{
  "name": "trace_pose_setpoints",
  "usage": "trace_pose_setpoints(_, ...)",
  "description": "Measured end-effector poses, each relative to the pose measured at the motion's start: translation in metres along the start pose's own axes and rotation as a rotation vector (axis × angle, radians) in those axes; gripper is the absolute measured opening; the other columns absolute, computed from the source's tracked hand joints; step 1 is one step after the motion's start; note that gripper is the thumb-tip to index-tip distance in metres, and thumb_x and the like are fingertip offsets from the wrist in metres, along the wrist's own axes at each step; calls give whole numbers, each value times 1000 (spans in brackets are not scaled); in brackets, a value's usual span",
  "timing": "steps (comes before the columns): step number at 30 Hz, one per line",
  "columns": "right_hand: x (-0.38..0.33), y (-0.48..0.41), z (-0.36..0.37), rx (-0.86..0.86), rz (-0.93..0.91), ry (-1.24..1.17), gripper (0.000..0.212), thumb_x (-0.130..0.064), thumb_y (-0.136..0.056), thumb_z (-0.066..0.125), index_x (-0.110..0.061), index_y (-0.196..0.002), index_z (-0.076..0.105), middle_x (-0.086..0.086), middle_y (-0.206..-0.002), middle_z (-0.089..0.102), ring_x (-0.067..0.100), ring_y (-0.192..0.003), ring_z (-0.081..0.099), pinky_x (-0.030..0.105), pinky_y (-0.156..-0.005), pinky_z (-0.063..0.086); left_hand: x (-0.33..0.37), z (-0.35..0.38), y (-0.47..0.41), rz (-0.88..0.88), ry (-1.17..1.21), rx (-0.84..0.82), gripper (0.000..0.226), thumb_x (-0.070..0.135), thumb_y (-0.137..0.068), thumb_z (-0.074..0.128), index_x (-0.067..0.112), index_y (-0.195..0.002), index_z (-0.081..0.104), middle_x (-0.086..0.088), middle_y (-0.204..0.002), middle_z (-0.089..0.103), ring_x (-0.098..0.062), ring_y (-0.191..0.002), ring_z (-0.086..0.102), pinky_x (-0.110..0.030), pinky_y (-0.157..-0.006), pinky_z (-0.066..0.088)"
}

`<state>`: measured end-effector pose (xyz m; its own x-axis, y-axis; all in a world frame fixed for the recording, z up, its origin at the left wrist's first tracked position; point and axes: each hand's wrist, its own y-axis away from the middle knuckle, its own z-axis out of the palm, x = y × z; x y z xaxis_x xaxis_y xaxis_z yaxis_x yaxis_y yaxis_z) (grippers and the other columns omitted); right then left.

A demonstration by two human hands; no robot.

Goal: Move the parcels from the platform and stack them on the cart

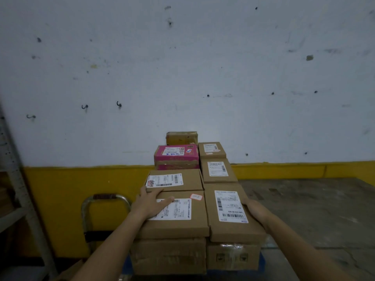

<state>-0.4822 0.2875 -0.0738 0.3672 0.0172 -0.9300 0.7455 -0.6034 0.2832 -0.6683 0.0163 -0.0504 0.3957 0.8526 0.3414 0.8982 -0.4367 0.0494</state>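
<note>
Two rows of parcels stand stacked on the cart [263, 261], whose blue deck shows under the lower boxes. Its metal handle [105, 198] rises to the left, and the stack sits just beside the grey platform [316, 209] on the right.

The near right parcel [211, 218] is plain brown cardboard. Its long axis runs away from the person, towards the wall [182, 67]. Its white label [230, 205] runs the same way, barcode at the near end.

The near left parcel [178, 226] is brown cardboard and lies crosswise, long axis left to right. It carries a white label and a small red sticker [196, 197] at its far right corner.

Left grip [151, 203]: released, fingers straight, palm flat on top of the near left parcel, partly over its label.

Right grip [254, 207]: against the right side edge of the near right parcel. Whether its fingers curl round the edge cannot be told.

Beyond these lie more brown boxes and one pink box [176, 159], all labelled on top. The lower layer is taped cardboard.
</note>
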Motion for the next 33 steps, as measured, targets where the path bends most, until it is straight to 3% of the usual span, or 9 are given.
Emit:
trace_pose_setpoints(2, 1, -1, -1, -7, 2, 2, 38, -34, -97, 43, -6, -112, 62, 15, -98, 71, 31, -90, 67, 40, -81, 53, -1, 2, -1, 0, -14, 0, 79, 81, -75, 37, 44, -143, 25, -9, -156, 4, -36, -142, 17, -50, -110, 27)
trace_pose_setpoints(9, -4, 2, 1, 3, -37, 61, 40, -27, -97, 46, -3, -129, 48, 12, -101, 65, 24, -85, 64, 32, -66, 49, 2, 2, -1, -7, -69, 9, 80, 83, -74, 32, 45, -143, 24, -8, -158, 2, -38, -143, 10, -55, -112, 18)
trace_pose_setpoints(13, -3, 3, 4, 51, -34, 142, 48, -30, -97, 45, -3, -137, 37, 19, -125, 57, 29, -103, 60, 35, -83, 46, 4, 3, 1, -2, -82, 18, 79, 82, -76, 31, 43, -144, 23, -8, -159, 2, -38, -144, 7, -55, -113, 17)
trace_pose_setpoints(16, -9, 6, 2, 22, -39, 192, 51, -31, -96, 46, -2, -138, 36, 19, -129, 55, 31, -109, 58, 40, -92, 47, 4, 0, 2, -11, -64, 18, 78, 82, -76, 30, 44, -144, 24, -8, -159, 2, -38, -145, 1, -58, -113, 9)
trace_pose_setpoints(20, -22, 7, -6, 133, -134, 269, 67, -36, -94, 49, -7, -147, 21, 18, -149, 34, 34, -133, 39, 42, -107, 35, 13, -3, 1, -34, -31, 96, 75, 81, -77, 33, 45, -143, 26, -5, -159, 6, -37, -145, 0, -61, -112, 3)
trace_pose_setpoints(22, -27, 5, -12, 166, -173, 286, 69, -37, -93, 52, -9, -148, 21, 17, -151, 31, 35, -135, 36, 44, -108, 33, 17, -4, -3, -36, -48, 108, 74, 80, -78, 33, 45, -143, 25, -4, -159, 7, -36, -145, 1, -61, -112, 3)
trace_pose_setpoints(27, -27, -9, -12, 115, -200, 345, 64, -37, -94, 50, -15, -148, 23, 15, -148, 37, 31, -131, 42, 40, -103, 37, 18, -7, -16, -51, -101, 23, 77, 83, -74, 34, 49, -142, 24, -4, -159, -2, -40, -144, 0, -62, -111, 4)
trace_pose_setpoints(31, -28, -25, -4, 54, -276, 394, 54, -30, -94, 51, -18, -144, 33, 11, -136, 51, 18, -99, 56, 20, -70, 44, 10, -11, -33, -77, -80, 7, 81, 83, -72, 39, 48, -143, 23, -4, -159, -3, -39, -144, 4, -61, -111, 12)
trace_pose_setpoints(33, -34, -32, 5, 74, -343, 468, 52, -30, -93, 51, -17, -141, 37, 12, -137, 48, 16, -100, 53, 20, -74, 46, 4, -19, -43, -118, 26, 2, 81, 78, -75, 42, 44, -146, 19, -9, -159, -1, -39, -144, 7, -59, -112, 15)
